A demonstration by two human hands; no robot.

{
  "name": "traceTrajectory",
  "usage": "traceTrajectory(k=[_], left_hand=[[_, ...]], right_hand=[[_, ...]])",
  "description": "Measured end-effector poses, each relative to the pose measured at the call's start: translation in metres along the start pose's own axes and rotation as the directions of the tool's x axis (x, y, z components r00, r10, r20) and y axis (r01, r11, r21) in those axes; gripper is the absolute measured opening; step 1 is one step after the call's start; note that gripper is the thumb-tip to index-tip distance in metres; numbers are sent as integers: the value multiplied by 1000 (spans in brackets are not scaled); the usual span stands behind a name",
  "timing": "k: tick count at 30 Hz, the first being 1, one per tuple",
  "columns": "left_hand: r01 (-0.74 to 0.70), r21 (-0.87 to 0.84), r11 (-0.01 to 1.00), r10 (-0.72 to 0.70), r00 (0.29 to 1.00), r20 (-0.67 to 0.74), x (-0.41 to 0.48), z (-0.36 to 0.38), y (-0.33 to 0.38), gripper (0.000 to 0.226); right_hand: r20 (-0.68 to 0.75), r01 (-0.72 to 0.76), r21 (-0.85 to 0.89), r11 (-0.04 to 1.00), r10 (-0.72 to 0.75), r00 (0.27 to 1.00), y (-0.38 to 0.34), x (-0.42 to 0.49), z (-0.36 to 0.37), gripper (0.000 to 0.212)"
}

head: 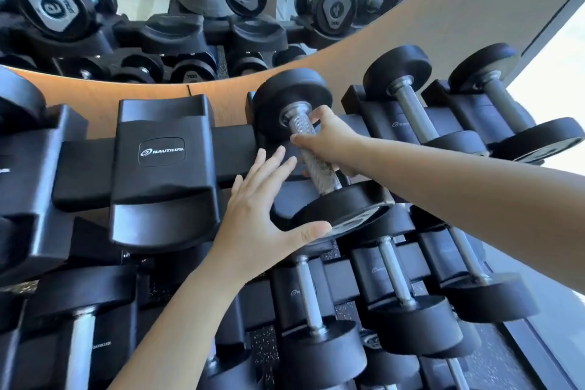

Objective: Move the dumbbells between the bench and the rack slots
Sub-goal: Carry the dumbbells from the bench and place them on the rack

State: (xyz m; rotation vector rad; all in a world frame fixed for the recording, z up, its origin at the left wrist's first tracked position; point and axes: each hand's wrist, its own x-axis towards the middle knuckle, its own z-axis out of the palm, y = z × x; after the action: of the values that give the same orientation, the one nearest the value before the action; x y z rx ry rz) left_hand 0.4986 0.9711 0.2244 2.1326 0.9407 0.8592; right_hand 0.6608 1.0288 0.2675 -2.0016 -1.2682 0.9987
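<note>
Dumbbell (pixel 345 209): just right of the empty slot (pixel 161 161); we judge it heavy, rigid
Hold: we'd take the knurled handle (pixel 316 165), mid-bar
Right hand (pixel 330 139): fingers wrapped round the handle
Left hand (pixel 259 212): spread open, holding nothing, right of the slot

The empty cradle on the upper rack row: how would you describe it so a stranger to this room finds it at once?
Start at the wall mirror and drop to the dumbbell rack's upper row right below it. Left of the dumbbell that the right hand grips sits the empty cradle. It alone shows a white NAUTILUS logo with no handle across it.
</note>
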Motion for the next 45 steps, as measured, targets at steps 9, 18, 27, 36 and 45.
traceTrajectory(k=[9,18,27,36,45], left_hand=[[6,104,995,4,996,-91,29,-3,-30,94],[-19,181,983,47,988,-149,45,1,-49,85],[-36,139,990,57,986,-154,49,9,-52,84],[-18,141,990,39,987,-153,41,18,-45,78],[-10,170,985,33,991,-133,32,23,-33,71]], right_hand=[[-104,27,50,998,-22,994,-18,39,3,52],[-131,-26,100,995,39,991,-8,62,10,48],[-68,-24,142,990,34,997,3,74,5,48],[-95,168,-117,979,-180,979,9,50,-7,69],[-155,386,-185,904,-415,897,42,-29,-8,44]])
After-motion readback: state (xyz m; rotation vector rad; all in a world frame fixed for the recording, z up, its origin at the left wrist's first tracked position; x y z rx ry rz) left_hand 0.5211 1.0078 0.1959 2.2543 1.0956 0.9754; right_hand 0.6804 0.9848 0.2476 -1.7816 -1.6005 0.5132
